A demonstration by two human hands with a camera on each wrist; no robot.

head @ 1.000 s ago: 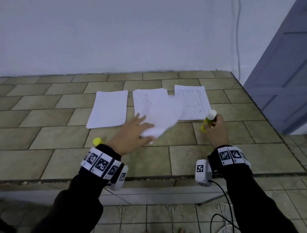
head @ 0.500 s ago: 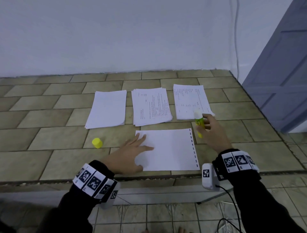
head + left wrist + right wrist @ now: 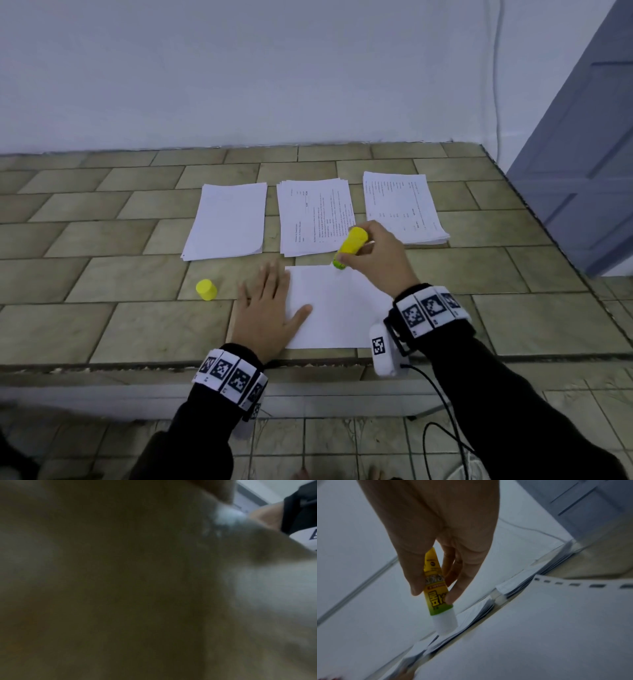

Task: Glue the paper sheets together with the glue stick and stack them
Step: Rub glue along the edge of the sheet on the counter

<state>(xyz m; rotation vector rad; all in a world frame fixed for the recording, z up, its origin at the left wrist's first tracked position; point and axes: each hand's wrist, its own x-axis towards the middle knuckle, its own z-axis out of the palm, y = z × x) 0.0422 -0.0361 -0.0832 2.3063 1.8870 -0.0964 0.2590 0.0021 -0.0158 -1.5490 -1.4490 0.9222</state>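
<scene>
A blank white sheet [image 3: 337, 308] lies near the front edge of the tiled table [image 3: 102, 274]. My left hand [image 3: 270, 308] lies flat with straight fingers on the sheet's left edge. My right hand [image 3: 371, 255] grips the yellow glue stick [image 3: 351, 247], tip down at the sheet's far edge. In the right wrist view the glue stick [image 3: 436, 588] shows its white glue end pointing down just above the sheet [image 3: 539, 635]. Three paper piles lie behind: a blank one [image 3: 227, 221], a printed middle one [image 3: 313, 216], a printed right one [image 3: 402, 207]. The left wrist view is dark and blurred.
The yellow glue cap [image 3: 206, 289] stands on the table left of my left hand. A white wall rises behind the table and a grey-blue door [image 3: 582, 154] stands at the right. A black cable [image 3: 435, 428] hangs below the table's front edge.
The sheet that my left hand carried now lies flat at the front, and the hand has slid to its left edge. My right hand turned the glue stick tip down onto the sheet's far edge.
</scene>
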